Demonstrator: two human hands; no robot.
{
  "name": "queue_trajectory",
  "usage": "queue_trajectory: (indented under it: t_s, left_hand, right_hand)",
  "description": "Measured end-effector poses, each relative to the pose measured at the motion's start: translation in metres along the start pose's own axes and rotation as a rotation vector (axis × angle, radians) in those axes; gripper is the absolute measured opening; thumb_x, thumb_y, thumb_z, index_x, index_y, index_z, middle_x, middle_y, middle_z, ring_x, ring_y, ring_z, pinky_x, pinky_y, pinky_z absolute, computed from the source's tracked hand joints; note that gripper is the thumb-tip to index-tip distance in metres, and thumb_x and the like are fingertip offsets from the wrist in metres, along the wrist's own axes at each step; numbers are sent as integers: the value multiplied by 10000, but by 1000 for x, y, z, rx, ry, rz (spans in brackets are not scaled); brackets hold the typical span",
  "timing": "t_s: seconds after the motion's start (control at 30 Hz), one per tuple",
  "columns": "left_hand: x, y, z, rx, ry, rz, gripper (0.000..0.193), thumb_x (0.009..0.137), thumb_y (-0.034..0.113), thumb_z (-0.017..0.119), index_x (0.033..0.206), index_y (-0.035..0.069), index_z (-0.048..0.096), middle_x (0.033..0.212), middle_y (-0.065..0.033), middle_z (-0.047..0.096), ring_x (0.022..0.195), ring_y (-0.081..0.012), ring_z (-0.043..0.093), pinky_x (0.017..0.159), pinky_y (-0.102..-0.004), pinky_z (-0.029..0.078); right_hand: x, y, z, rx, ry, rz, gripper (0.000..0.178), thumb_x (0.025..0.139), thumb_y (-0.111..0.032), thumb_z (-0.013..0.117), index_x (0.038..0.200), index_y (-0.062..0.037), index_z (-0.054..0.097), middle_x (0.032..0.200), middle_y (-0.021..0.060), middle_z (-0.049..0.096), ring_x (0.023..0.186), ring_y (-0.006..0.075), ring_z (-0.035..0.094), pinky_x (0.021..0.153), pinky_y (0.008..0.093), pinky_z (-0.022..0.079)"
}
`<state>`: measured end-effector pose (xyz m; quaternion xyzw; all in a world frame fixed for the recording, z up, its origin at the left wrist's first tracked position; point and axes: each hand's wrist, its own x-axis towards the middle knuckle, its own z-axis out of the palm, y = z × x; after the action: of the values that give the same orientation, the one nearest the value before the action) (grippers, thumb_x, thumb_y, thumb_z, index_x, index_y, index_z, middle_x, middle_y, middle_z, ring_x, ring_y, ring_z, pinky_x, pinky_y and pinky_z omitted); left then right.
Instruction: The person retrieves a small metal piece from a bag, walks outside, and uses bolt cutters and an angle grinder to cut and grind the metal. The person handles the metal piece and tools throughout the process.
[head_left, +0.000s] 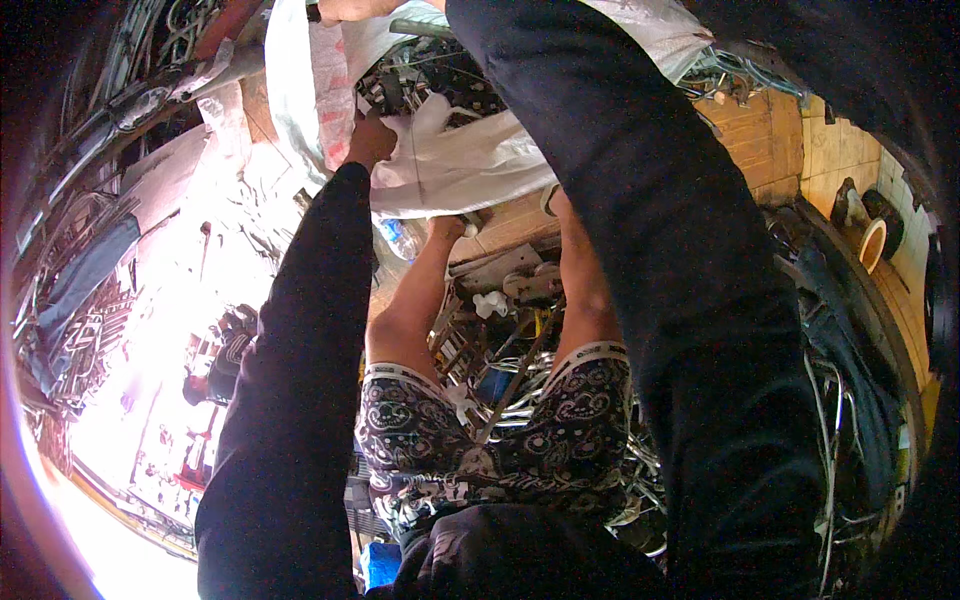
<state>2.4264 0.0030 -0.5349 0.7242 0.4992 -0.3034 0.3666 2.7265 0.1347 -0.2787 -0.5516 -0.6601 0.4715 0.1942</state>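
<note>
A white woven plastic sack (465, 165) with faded red print lies spread open in front of my legs. Dark, jumbled metal parts (440, 75) show in its mouth. My left hand (372, 140) is closed on the sack's near left edge. Across the far side reaches my right arm in its dark sleeve. At the top edge of the picture my right hand (365, 8) is partly cut off, its fingers bent round the sack's far left rim.
Metal rods and scrap (490, 385) lie under and between my legs. A clear plastic bottle (397, 238) lies beside my left foot. On the right, a round tan-rimmed container (872, 246) stands near the tiled wall. Strong light washes out the left side, where more scrap is piled.
</note>
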Motion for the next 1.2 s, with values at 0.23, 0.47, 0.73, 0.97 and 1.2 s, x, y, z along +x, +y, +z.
queue_trajectory:
  t_s: [0.23,0.47,0.73,0.97,1.2]
  left_hand:
    - [-43,43,-18,225,244,-47,351,934,109,579,1282,84,618,1190,-210,661,1068,-357,712,822,-533,588]
    - [-97,55,-19,336,264,258,163,914,106,567,1037,48,658,757,-164,701,769,-346,735,696,-476,569]
    - [-114,71,-7,483,156,362,230,984,143,522,1134,67,678,1055,-125,724,1011,-282,710,966,-468,473]
    - [-108,75,13,501,197,273,489,914,134,579,1397,64,553,1145,-169,670,1042,-338,655,867,-471,546]
    - [-103,53,-11,384,-3,388,506,934,142,552,1434,69,534,1037,-182,734,995,-333,712,893,-500,542]
  right_hand:
    - [12,9,12,-80,24,-31,341,825,-150,608,1038,87,730,1056,311,718,1015,450,707,868,498,546]
    - [-1,0,10,-62,38,-57,347,827,-144,594,1038,101,719,1038,350,698,1010,461,703,855,509,544]
    - [-9,-4,12,-34,61,-5,360,810,-127,602,1057,115,701,1064,363,687,1037,470,690,870,512,541]
    - [-12,-2,19,-8,14,36,338,821,-138,602,1044,97,697,1056,354,690,1048,472,683,883,509,534]
    - [-13,1,15,-39,42,-12,306,830,-167,622,1031,50,699,1026,314,707,1018,467,687,852,520,534]
